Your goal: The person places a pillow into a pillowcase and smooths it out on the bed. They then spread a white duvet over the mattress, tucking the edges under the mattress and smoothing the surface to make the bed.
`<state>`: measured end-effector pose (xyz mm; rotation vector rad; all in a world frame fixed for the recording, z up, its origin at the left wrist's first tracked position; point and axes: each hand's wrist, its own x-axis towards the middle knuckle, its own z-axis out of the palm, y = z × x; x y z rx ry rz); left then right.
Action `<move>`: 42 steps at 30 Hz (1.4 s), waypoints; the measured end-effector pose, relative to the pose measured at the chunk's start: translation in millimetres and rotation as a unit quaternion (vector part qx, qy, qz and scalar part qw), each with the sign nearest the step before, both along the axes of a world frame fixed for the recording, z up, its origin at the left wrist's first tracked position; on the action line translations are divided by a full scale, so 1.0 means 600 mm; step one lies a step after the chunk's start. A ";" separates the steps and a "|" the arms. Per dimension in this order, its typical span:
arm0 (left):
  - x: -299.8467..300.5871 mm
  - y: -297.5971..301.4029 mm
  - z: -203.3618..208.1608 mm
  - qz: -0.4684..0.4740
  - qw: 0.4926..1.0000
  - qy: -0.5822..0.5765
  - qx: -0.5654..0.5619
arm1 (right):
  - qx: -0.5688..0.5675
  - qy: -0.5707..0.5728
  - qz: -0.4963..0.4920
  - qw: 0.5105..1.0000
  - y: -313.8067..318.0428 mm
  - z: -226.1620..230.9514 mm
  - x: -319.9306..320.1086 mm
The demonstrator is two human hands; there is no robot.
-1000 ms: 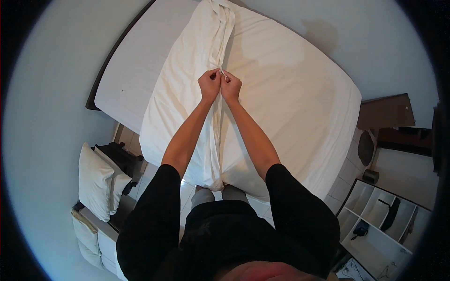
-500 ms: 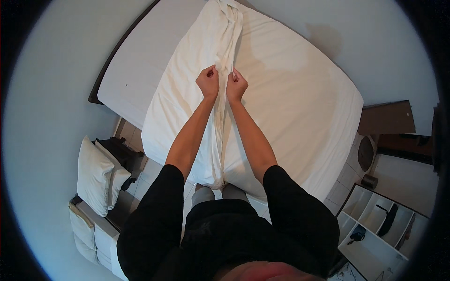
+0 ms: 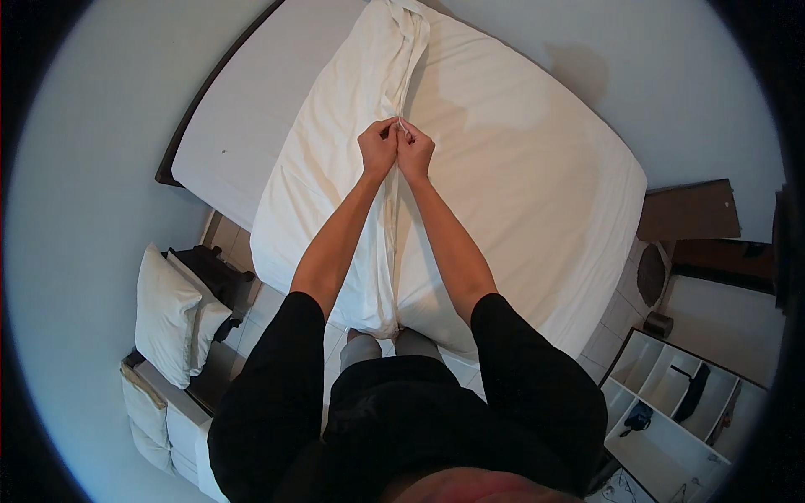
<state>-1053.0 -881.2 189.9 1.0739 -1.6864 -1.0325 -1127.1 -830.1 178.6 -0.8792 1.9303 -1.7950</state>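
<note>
A puffy cream-white duvet in its cover (image 3: 520, 184) lies across the bed. A loose, crumpled seam of the cover (image 3: 407, 54) runs from the far edge down toward my legs. My left hand (image 3: 378, 152) is closed in a pinch on the cloth at the left of this seam. Touching it, my right hand (image 3: 416, 154) pinches the cover's edge from the right, where a thin white strip shows at the fingertips. Just what lies between the fingers is partly hidden.
The bare grey-white mattress (image 3: 251, 109) shows at the far left. White pillows (image 3: 170, 314) are stacked on dark furniture at the left. A white shelf unit (image 3: 671, 394) stands at lower right, near a brown panel (image 3: 689, 210). Tiled floor (image 3: 267, 312) borders the bed.
My hands have come together: they were a little apart across the seam and now touch, with the cover's edges drawn closer between them.
</note>
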 end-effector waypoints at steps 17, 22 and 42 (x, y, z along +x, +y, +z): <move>0.189 0.270 -0.165 -0.123 0.982 -0.093 0.111 | 0.055 -0.128 -0.150 0.979 0.072 -0.252 -0.130; 0.326 0.498 -0.154 -0.071 0.948 -0.307 0.033 | 0.285 -0.297 -0.181 0.894 0.212 -0.252 -0.108; 0.505 0.677 -0.232 0.169 0.920 -0.217 0.281 | 0.335 -0.159 -0.054 0.927 0.552 -0.237 0.153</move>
